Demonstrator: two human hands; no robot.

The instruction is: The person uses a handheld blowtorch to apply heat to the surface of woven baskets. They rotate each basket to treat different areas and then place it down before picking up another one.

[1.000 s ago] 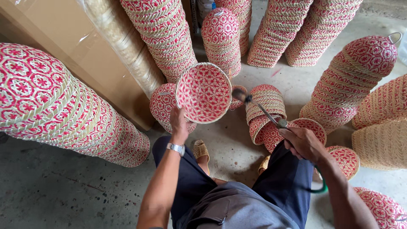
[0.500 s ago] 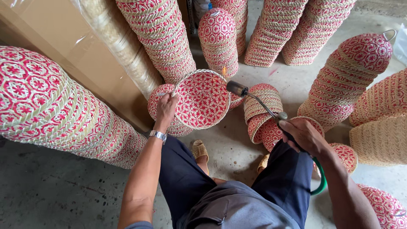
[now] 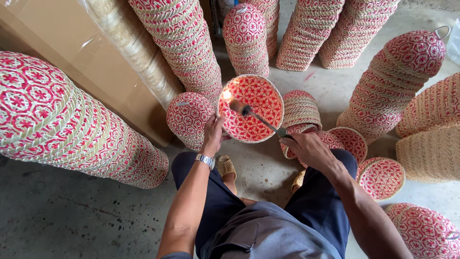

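You see even, soft daylight with faint shadows. A small flame (image 3: 226, 94) glows brightly. Focus is sharp centrally; wide-angle distortion bends the basket stacks (image 3: 72, 124) at the edges.

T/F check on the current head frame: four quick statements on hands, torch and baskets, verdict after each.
1. The left hand holds a round red-and-natural woven basket by its rim. True.
2. The right hand is empty. False: it grips a gas torch whose tip points into the basket.
3. A small flame burns at the basket's inner rim. True.
4. The held basket rests on the concrete floor. False: it is lifted, tilted with its opening facing the camera, among tall basket stacks.
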